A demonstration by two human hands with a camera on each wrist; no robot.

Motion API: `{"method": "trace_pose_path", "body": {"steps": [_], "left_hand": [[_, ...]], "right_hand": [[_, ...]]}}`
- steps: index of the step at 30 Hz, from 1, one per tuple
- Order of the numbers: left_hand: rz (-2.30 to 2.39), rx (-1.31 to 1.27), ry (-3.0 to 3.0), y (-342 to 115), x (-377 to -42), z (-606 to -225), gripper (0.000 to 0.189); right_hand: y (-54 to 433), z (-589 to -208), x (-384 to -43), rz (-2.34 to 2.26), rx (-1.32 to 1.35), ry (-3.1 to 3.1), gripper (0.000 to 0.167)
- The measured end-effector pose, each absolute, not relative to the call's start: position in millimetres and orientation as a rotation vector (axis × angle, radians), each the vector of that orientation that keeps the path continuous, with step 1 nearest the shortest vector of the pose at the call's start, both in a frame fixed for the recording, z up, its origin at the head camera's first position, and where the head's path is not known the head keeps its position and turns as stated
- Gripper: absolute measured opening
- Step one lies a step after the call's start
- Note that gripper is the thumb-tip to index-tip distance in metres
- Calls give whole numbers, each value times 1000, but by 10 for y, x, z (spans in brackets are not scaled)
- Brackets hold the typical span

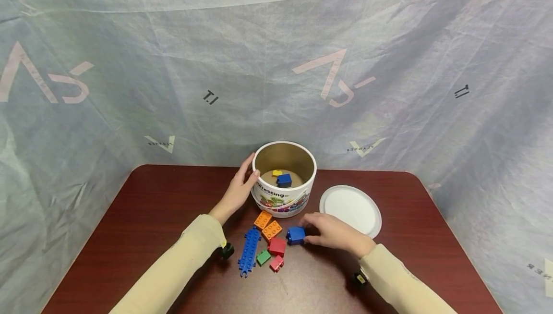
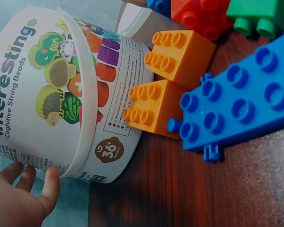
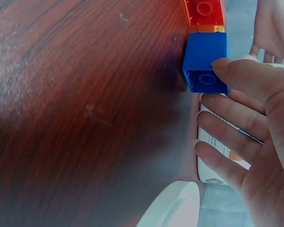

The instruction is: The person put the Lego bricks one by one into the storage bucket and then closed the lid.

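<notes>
My left hand [image 1: 235,190] rests against the outer left side of a white bucket [image 1: 282,199], with its thumb near the rim. In the left wrist view, that hand's fingertips [image 2: 51,182] touch the printed wall. My right hand [image 1: 332,232] reaches around the right end of a blue block [image 1: 295,235] that sits on the table. In the right wrist view, the thumb overlaps an edge of the blue block [image 3: 206,52], and the other fingers extend loosely beside and behind it. Inside the bucket lie another blue block [image 1: 283,180] and a yellow piece [image 1: 277,173].
In front of the bucket lie two orange blocks [image 1: 271,230], a long blue base piece [image 1: 249,251], a green block [image 1: 263,257] and two red blocks [image 1: 277,246]. A round white lid [image 1: 351,208] lies right of the bucket. Grey sheeting [image 1: 242,64] hangs behind the dark table [image 1: 173,208].
</notes>
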State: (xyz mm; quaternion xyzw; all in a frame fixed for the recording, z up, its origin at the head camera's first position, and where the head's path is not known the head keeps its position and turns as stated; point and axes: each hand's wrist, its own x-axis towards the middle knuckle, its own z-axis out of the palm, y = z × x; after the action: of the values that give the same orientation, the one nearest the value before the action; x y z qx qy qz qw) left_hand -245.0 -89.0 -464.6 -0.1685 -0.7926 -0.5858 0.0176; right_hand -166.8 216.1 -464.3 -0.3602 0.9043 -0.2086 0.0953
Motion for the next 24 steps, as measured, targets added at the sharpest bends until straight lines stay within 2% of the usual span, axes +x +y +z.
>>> {"method": "trace_pose_path", "body": {"steps": [9,24], "left_hand": [[-1831,-517,-2472,-901,-2441,-4637,65],[-1791,-521,-2477,-871,-2436,-4604,67]], "right_hand": [[2179,-4438,-1594,-632,-1110,2686,25],[2214,-3735,-1604,-587,-1194,2753,33]]}}
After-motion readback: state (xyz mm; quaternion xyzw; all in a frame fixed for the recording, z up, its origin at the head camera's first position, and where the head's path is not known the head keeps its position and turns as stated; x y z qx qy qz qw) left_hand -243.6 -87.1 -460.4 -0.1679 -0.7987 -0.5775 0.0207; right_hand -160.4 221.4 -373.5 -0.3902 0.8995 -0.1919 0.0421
